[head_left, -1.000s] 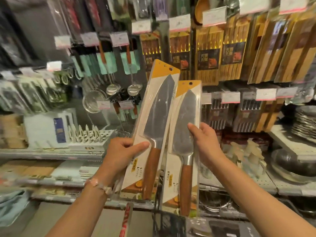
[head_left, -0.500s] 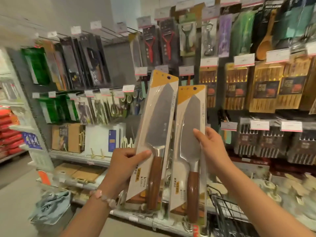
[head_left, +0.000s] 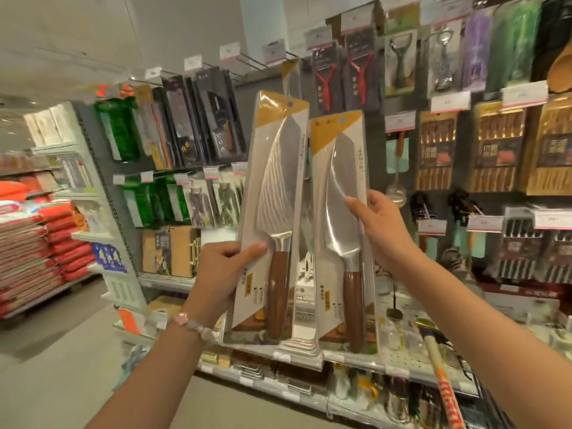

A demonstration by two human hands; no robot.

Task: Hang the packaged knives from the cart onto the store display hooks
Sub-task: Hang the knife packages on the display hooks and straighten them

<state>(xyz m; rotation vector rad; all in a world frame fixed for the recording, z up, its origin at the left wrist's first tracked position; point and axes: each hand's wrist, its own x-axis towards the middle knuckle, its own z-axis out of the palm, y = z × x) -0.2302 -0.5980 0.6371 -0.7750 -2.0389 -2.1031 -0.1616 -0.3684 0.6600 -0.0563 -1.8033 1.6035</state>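
I hold two packaged knives upright, side by side, in front of the display wall. My left hand [head_left: 221, 270] grips the left knife package [head_left: 272, 187] at its left edge, thumb across the front near the wooden handle. My right hand [head_left: 382, 230] grips the right knife package [head_left: 340, 212] at its right edge, thumb on the blade. Each package has a yellow top with a hang hole. Above and behind them, display hooks [head_left: 244, 68] with price tags stick out from the wall, and one matching package [head_left: 291, 77] hangs there.
Peelers [head_left: 326, 80] and dark knife boxes [head_left: 216, 116] hang around the hooks. Chopstick packs [head_left: 498, 147] fill the right side. Shelves [head_left: 167, 278] run below. The cart's red handle [head_left: 445, 394] shows at the lower right. An aisle floor [head_left: 52, 360] opens to the left.
The view has swung up and left, bringing the upper hooks and the left aisle into sight. Both packages stay in my hands and have risen toward the hooks.
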